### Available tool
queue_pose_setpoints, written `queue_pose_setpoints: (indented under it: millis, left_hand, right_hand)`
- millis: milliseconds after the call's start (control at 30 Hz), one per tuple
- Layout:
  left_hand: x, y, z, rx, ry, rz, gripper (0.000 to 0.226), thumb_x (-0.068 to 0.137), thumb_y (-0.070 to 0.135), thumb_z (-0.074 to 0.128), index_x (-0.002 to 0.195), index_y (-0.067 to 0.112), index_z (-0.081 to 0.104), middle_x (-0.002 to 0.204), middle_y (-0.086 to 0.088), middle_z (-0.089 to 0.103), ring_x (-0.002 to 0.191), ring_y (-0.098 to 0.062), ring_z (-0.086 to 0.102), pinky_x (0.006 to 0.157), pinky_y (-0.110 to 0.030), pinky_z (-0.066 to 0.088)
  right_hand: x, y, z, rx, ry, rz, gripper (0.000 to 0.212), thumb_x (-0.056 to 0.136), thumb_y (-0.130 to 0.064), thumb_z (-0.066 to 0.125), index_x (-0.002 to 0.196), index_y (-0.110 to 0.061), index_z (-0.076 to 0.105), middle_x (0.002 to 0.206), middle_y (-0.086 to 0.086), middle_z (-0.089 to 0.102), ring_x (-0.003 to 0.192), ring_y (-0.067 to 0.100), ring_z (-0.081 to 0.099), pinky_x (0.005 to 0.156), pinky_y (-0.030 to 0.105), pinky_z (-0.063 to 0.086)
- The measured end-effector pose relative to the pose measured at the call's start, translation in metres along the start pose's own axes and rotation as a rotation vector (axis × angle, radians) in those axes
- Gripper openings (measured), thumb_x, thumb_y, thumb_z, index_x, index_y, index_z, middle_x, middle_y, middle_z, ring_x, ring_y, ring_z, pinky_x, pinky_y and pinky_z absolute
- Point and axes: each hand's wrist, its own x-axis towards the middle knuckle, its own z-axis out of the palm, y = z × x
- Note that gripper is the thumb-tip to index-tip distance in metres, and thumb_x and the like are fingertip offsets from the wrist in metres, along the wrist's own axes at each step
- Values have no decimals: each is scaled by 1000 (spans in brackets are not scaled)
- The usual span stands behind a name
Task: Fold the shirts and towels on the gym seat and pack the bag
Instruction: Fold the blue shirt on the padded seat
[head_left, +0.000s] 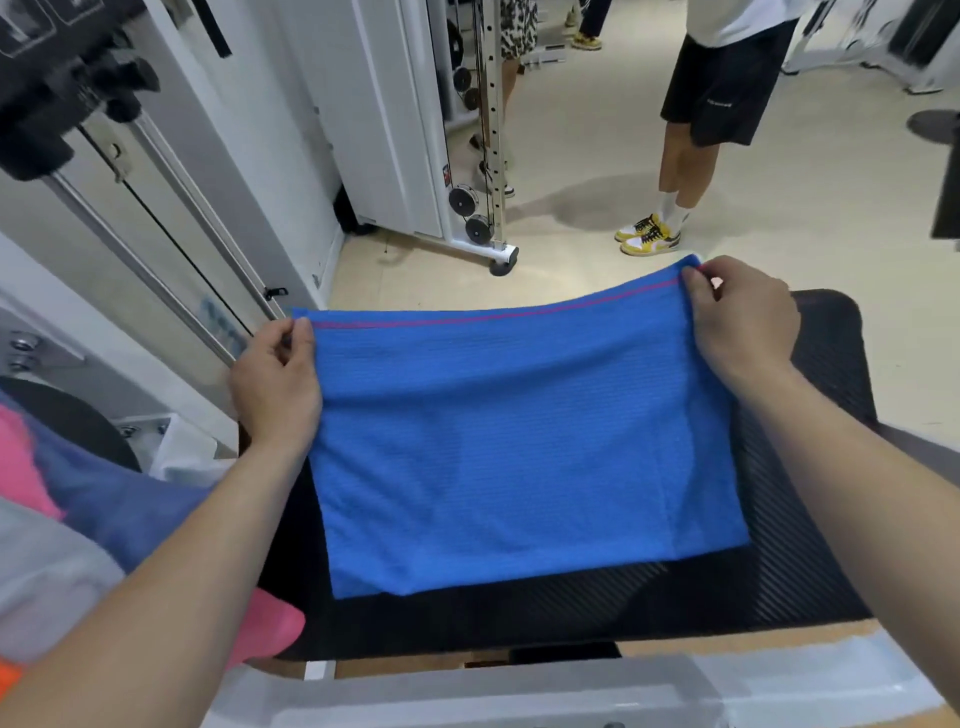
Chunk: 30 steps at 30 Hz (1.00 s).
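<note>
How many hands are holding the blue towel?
2. The left hand pinches the far left corner of the blue towel; the right hand pinches its far right corner.

One blue towel is pinched at its far corners by two hands, the left hand and the right hand. One black gym seat lies beneath the fingers. Left of the left fingers, one heap shows four colours of cloth. Beyond the right fingers stands one person in black shorts wearing two yellow sneakers. Beyond the left fingers, four black pulleys hang on one white cable machine.
</note>
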Motion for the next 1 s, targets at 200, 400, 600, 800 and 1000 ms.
queue_pose_setpoints:
  millis: [200, 400, 600, 800, 1000]
  left_hand:
    - [4, -1, 6, 270, 42, 56, 30, 100, 39, 42, 109, 17, 60, 91, -9, 66, 87, -32, 57, 68, -31, 32]
    - [13, 4, 8, 387, -23, -27, 33, 97, 41, 43, 99, 14, 62, 95, -13, 66, 88, -34, 55, 70, -36, 35]
    - [11, 13, -3, 395, -81, -45, 37, 96, 45, 45, 111, 14, 57, 107, -15, 66, 104, -38, 57, 81, -41, 41]
    - [-72, 8, -29, 98, -90, -132, 44, 88, 31, 62, 127, 16, 46, 105, -4, 57, 90, -21, 57, 85, -40, 46]
    - [-157, -24, -42, 85, -192, -299, 46, 88, 16, 66, 131, 12, 48, 119, -6, 51, 100, -16, 51, 88, -31, 42]
  right_hand:
    - [1, -1, 6, -201, 33, -92, 44, 101, -44, 37, 95, -9, 63, 91, 16, 65, 81, 34, 53, 62, 35, 31]
    - [9, -5, 9, -203, -16, 10, 51, 95, -50, 37, 83, -9, 64, 83, 15, 64, 76, 33, 50, 63, 34, 36]
    - [-6, -8, -12, 81, -102, 125, 46, 95, -51, 39, 109, -15, 64, 106, 8, 67, 105, 30, 57, 77, 35, 37]
    - [-105, 29, -43, 423, -224, 384, 9, 87, -34, 62, 88, -26, 66, 90, -6, 68, 83, 18, 65, 80, 45, 53]
    - [-177, 52, -43, 315, -333, 432, 23, 86, -33, 69, 105, -25, 59, 85, -3, 63, 80, 16, 60, 67, 39, 46]
